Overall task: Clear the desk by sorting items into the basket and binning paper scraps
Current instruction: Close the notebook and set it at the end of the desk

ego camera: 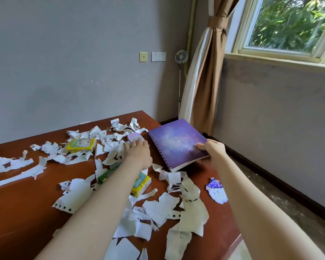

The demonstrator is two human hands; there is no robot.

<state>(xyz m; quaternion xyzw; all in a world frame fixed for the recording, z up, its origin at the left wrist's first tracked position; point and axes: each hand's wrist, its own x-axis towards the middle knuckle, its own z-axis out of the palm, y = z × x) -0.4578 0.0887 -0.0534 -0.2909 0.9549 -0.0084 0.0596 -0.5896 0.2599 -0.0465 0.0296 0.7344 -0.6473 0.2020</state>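
Note:
A purple spiral notebook (174, 143) lies at the desk's far right, its right edge lifted off the wood. My right hand (213, 152) grips that edge, thumb on the cover. My left hand (138, 152) reaches across torn white paper scraps (161, 209) with its fingertips on a small pink box (135, 137); whether it grips the box I cannot tell. A yellow box (82, 145) sits at the far left. Under my left forearm lie a green pack (107, 175) and a yellow tissue pack (142, 186). No basket or bin is in view.
The reddish-brown wooden desk (21, 209) is littered with scraps over most of its top. A purple and white pixel-bead figure (216, 190) lies near the right edge. Beyond the desk stand a floor fan (181, 57), a tied brown curtain (204, 87) and a window.

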